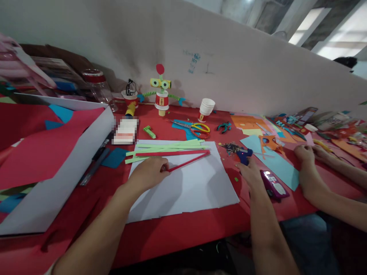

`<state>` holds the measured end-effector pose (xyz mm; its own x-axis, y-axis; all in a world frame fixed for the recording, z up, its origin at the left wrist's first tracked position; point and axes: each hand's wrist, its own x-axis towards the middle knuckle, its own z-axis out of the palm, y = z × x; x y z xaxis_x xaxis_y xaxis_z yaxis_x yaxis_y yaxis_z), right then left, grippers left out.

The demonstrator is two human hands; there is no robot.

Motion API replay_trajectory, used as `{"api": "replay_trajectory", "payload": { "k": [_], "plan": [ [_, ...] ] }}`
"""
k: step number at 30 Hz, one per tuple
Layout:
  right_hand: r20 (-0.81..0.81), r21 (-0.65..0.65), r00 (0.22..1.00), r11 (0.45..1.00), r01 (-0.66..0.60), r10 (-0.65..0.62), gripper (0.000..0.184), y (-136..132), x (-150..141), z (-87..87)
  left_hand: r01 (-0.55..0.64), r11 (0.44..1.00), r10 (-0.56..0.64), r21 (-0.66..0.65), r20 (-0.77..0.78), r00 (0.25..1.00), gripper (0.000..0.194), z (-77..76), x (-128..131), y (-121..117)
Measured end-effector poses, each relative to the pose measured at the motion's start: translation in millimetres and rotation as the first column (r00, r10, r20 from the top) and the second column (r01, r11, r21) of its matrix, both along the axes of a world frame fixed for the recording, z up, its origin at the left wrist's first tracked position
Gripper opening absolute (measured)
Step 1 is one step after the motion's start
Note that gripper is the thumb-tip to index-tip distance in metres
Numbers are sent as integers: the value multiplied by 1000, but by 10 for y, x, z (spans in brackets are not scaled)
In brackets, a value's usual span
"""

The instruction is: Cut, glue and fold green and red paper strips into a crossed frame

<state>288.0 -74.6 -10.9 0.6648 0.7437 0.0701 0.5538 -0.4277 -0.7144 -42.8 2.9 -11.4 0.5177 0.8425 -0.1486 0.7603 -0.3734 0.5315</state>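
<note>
My left hand (pixel 151 172) pinches one end of a red paper strip (pixel 189 163) over white paper sheets (pixel 197 187). The strip is bent into a narrow V, its fold toward the right. Light green paper strips (pixel 172 145) lie along the sheets' far edge. To the right of the sheets, my right hand (pixel 250 173) is closed around a dark blue glue gun (pixel 244 155) with a small red light. The gun's nozzle points left, and its handle is largely hidden by my fingers.
A paper-cup figure (pixel 162 100) stands by the wall. Scissors (pixel 197 126), pliers (pixel 224 127) and stacked cups (pixel 206 109) lie or stand beyond the sheets. A box of coloured paper (pixel 111 118) is left. A purple device (pixel 274 186) and another person's hands (pixel 305 154) are right.
</note>
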Motion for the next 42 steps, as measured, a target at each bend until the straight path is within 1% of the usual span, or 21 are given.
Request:
{"api": "replay_trajectory", "payload": {
  "k": [1, 2, 3, 4, 5, 6, 8, 9, 12, 15, 20, 27, 32, 37, 40, 42],
  "plan": [
    [-88, 43, 996, 999, 0, 4, 27, -45, -80, 34, -3, 1000, 3, -4, 29, 1000, 13, -1, 31, -13],
    [-258, 118, 966, 993, 5, 25, 33, -95, -180, 72, -1, 1000, 2, -11, 55, 998, 14, 1, 56, -26],
    [-436, 194, 894, 981, -19, 104, 41, -150, -292, 110, -2, 1000, 3, -17, 73, 997, 14, 5, 75, -37],
    [-547, 250, 819, 967, -39, 175, 44, -205, -412, 144, -1, 1000, 2, -20, 86, 996, 15, 11, 87, -45],
    [-597, 282, 768, 957, -67, 230, 44, -258, -533, 170, 1, 1000, 1, -21, 95, 995, 16, 18, 95, -51],
    [-609, 294, 739, 947, -128, 289, 40, -309, -649, 185, 3, 1000, -1, -19, 103, 995, 17, 24, 99, -54],
    [-595, 276, 712, 927, -254, 373, 29, -396, -851, 177, 7, 1000, -5, -17, 115, 993, 18, 29, 101, -53],
    [-581, 255, 710, 918, -305, 398, 29, -430, -932, 158, 10, 1000, -8, -18, 120, 993, 18, 27, 101, -49],
    [-477, 176, 757, 892, -415, 446, 32, -483, -1096, 82, 20, 1000, -18, -13, 114, 993, 15, 5, 100, -35],
    [-362, 99, 793, 866, -490, 490, 29, -474, -1163, 37, 19, 1000, -18, -7, 105, 994, 13, -20, 100, -28],
    [-332, 71, 797, 855, -513, 505, 27, -438, -1193, 27, 9, 1000, -8, -6, 103, 995, 12, -33, 105, -33],
    [-311, 27, 799, 845, -534, 515, 27, -457, -1216, 19, 11, 1000, -13, 20, 92, 996, 13, -52, 108, -35],
    [-289, 28, 802, 842, -538, 522, 27, -436, -1225, 3, 16, 1000, -18, 22, 93, 995, 12, -57, 109, -33],
    [-279, 12, 801, 836, -549, 530, 26, -422, -1299, 22, 21, 999, -25, 37, 91, 996, 12, -62, 111, -34],
    [-243, -23, 797, 818, -575, 553, 27, -427, -1330, 36, 15, 999, -18, 41, 80, 997, 11, -68, 115, -39],
    [-203, -49, 809, 819, -571, 552, 27, -425, -1313, 34, 6, 999, -8, 34, 74, 997, 10, -68, 116, -41]
  ]
}}
